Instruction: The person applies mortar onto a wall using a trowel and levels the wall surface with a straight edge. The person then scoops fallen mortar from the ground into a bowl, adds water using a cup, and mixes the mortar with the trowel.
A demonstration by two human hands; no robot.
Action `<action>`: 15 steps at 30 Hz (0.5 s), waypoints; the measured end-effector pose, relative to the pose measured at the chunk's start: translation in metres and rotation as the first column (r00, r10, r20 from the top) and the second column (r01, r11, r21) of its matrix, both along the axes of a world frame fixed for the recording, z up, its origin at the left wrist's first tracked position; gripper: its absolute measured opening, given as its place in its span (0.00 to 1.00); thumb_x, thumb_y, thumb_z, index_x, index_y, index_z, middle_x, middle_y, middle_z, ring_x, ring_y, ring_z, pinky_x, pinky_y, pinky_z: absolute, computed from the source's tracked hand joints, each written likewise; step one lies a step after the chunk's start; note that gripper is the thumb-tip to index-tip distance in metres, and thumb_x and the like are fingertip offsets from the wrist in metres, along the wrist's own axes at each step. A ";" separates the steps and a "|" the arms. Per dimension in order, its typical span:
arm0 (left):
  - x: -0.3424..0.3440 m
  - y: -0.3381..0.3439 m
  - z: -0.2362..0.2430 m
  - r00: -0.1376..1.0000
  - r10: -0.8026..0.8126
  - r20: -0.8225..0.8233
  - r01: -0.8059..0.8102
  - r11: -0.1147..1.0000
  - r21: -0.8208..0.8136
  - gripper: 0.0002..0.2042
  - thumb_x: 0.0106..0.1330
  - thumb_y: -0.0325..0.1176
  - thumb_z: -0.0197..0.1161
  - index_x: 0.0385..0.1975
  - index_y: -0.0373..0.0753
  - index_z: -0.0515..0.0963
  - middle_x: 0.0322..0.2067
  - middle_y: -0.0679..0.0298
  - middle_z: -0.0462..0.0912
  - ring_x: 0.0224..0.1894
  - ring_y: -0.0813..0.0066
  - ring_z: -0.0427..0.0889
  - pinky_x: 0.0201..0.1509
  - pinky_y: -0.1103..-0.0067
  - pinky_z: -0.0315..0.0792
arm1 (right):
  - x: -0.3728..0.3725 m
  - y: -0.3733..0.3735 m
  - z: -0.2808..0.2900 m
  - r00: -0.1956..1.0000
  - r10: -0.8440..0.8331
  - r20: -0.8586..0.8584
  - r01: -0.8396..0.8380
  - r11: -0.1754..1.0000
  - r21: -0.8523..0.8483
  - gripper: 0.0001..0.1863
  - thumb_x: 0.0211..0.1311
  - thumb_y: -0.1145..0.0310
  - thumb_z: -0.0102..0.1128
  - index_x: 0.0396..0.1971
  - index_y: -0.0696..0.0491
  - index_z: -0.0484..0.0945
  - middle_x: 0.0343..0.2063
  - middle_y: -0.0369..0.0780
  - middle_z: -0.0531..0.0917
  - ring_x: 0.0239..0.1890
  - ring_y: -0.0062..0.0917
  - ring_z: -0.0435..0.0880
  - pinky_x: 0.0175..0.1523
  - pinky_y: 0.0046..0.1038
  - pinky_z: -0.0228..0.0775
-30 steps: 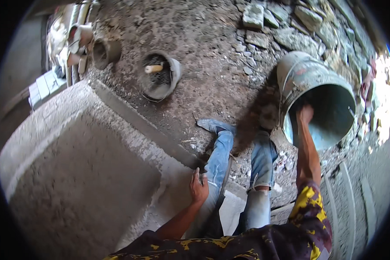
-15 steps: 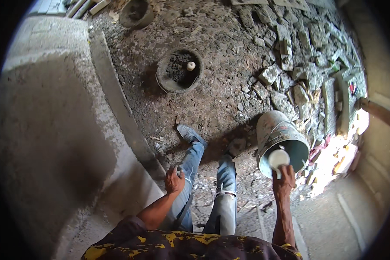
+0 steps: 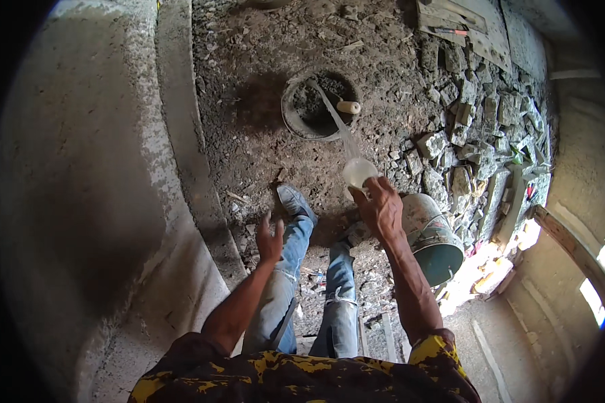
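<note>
My right hand (image 3: 382, 208) grips a small pale plastic cup (image 3: 358, 171), from which a stream of water (image 3: 339, 124) arcs into the dark round bucket (image 3: 288, 114) ahead. That bucket holds lumpy grey mix (image 3: 308, 101) and a tool with a light wooden handle (image 3: 348, 107). My left hand (image 3: 270, 238) hangs beside my left leg, fingers apart, holding nothing. A large pale, dirt-stained bucket (image 3: 420, 208) lies tilted on its side to the right of my right forearm, its green-blue inside facing me.
A raised concrete slab (image 3: 81, 201) with a step (image 3: 181, 101) runs along the left. Broken concrete chunks (image 3: 477, 151) heap along the right, with boards (image 3: 460, 30) at the upper right. A wooden beam (image 3: 568, 245) leans near the right wall (image 3: 571, 161).
My right hand has come out of the large bucket with the cup and moved forward and left, and water now streams from the cup. The view has shifted rightward.
</note>
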State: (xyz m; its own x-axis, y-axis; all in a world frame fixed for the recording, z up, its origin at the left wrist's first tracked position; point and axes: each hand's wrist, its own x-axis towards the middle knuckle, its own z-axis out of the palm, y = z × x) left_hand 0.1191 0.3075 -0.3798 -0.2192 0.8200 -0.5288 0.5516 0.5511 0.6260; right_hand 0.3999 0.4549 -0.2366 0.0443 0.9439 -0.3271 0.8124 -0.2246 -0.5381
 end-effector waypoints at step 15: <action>0.004 0.306 -0.228 0.782 0.373 0.500 -0.084 0.857 -0.509 0.37 0.43 0.47 0.70 0.52 0.31 0.63 0.42 0.50 0.73 0.39 0.58 0.72 0.35 0.60 0.67 | -0.037 0.099 -0.057 0.959 0.239 0.152 -0.236 0.971 -0.037 0.15 0.50 0.58 0.62 0.26 0.56 0.75 0.23 0.44 0.78 0.22 0.34 0.78 0.30 0.36 0.68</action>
State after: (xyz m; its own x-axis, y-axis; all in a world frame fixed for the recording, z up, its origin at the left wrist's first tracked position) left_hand 0.1226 0.6139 -0.6075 0.0868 0.4325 -0.8975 -0.0018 0.9009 0.4340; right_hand 0.3629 0.5542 -0.2934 -0.1293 0.9274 -0.3511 0.9164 -0.0235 -0.3995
